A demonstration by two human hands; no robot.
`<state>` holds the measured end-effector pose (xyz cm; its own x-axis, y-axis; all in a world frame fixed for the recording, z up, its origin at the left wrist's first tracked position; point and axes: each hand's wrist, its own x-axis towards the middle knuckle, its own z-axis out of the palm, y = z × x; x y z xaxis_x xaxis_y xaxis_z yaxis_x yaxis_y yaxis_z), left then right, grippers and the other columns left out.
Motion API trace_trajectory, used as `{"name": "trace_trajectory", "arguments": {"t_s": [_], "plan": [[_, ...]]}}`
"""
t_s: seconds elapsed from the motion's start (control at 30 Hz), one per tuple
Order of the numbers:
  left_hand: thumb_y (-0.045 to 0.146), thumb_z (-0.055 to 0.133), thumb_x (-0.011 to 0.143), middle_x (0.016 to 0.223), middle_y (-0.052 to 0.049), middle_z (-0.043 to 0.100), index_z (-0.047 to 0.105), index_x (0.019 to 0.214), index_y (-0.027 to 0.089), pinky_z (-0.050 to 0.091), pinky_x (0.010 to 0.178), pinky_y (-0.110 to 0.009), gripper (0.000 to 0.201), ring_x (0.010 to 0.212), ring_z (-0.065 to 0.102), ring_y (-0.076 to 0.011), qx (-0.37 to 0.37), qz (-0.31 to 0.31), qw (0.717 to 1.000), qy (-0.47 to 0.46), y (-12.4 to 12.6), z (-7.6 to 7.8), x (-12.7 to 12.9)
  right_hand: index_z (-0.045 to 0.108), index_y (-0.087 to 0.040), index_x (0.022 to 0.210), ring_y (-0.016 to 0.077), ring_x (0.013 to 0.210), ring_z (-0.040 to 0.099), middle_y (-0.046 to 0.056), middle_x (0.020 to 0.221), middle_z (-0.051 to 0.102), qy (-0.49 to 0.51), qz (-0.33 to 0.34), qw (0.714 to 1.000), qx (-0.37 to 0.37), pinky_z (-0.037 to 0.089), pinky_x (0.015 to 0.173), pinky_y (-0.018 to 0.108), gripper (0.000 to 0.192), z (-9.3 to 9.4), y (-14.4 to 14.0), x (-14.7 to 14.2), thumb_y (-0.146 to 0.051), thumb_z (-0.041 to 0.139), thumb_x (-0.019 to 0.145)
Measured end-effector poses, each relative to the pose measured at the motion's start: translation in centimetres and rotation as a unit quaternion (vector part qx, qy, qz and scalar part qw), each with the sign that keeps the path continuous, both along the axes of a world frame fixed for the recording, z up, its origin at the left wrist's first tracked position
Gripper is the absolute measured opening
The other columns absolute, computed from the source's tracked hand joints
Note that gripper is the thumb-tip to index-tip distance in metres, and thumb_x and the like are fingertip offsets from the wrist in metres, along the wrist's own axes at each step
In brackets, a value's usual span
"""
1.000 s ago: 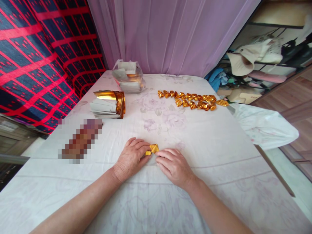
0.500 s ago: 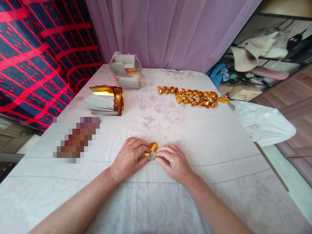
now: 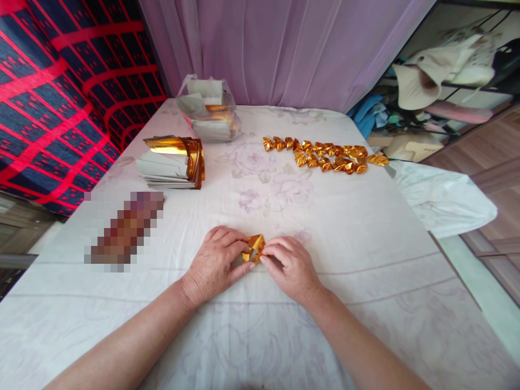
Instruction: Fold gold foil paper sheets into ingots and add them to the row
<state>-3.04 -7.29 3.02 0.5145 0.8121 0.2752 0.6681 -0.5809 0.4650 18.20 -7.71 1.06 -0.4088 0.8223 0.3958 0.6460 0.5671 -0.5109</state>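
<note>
A small piece of folded gold foil paper (image 3: 255,242) lies near the front of the table, between my hands. My left hand (image 3: 217,254) holds its left side, with fingers over the top and the thumb along the near edge. Pinched at its right end are the thumb and fingertips of my right hand (image 3: 290,265). A little grey-white shows in the middle of the foil; the fingertips hide parts of the folds. Farther right lie rows of folded gold foil pieces (image 3: 325,157). To the left stands a stack of gold and grey-white foil sheets (image 3: 166,170).
A clear plastic bag (image 3: 234,122) with more sheets sits at the back of the cloth-covered table (image 3: 365,227). A blurred-out item (image 3: 124,230) lies at left. Off the right edge hangs a white bag (image 3: 450,203), near shelves with a hat (image 3: 418,81). A purple curtain (image 3: 276,49) hangs behind.
The right end of the foil has been folded in towards the middle, making the piece more compact. Both hands stay in nearly the same place. The view has shifted slightly.
</note>
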Motion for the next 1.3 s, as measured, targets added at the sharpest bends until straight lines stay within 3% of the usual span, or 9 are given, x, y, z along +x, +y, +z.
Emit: {"name": "trace_trajectory", "arguments": {"t_s": [0.4,0.73,1.3], "plan": [[0.037,0.062,0.087,0.107,-0.005,0.070,0.069,0.095,0.022,0.039,0.100,-0.047,0.018,0.100,0.060,-0.0235,0.007,0.015,1.000,0.008,-0.2,-0.1,0.2,0.066,-0.022,0.084,0.0185,0.083,0.062,0.003,0.089,0.067,-0.009,-0.014,1.000,0.000,0.047,0.076,0.033,0.005,-0.1,0.0,-0.2,-0.020,0.062,0.087],[0.036,0.064,0.087,0.102,-0.005,0.070,0.067,0.087,0.021,0.039,0.099,-0.049,0.016,0.097,0.059,-0.0242,0.001,0.072,0.997,0.030,-0.5,-0.3,1.2,0.065,-0.022,0.084,0.0190,0.082,0.061,0.004,0.089,0.067,-0.006,-0.015,1.000,0.003,0.047,0.076,0.034,0.005,-0.1,0.0,-0.3,-0.021,0.062,0.088],[0.031,0.063,0.088,0.104,-0.005,0.070,0.063,0.089,0.020,0.033,0.106,-0.054,0.011,0.100,0.061,-0.0236,0.012,0.076,0.996,0.039,-0.8,-0.4,1.3,0.060,-0.022,0.084,0.0184,0.083,0.062,0.003,0.087,0.067,0.017,-0.005,1.000,-0.015,0.047,0.076,0.032,0.006,0.0,0.1,0.1,-0.017,0.062,0.085]]}}
